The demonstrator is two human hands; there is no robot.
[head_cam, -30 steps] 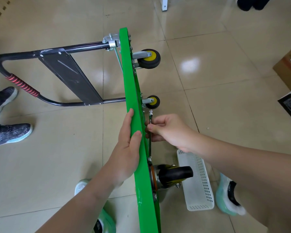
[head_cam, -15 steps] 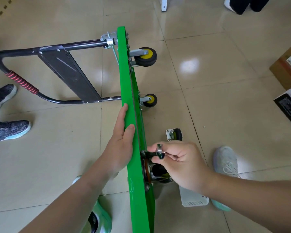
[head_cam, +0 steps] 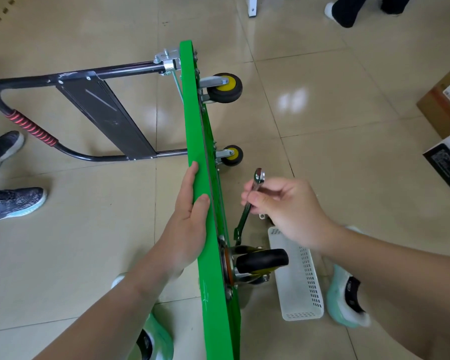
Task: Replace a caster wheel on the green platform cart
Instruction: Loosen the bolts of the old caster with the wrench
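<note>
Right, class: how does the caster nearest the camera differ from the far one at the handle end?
The near caster shows black tread; the far caster shows its yellow hub. The near caster has an orange ring at its mount; the far caster's looks plain silver. The wrench reaches the near caster, not the far caster. Both are mounted on the green platform.

handle (head_cam: 31, 127) left of deck (head_cam: 192, 113) | casters (head_cam: 225, 87) right | basket (head_cam: 299, 284) beside nearest caster (head_cam: 261, 261)
</note>
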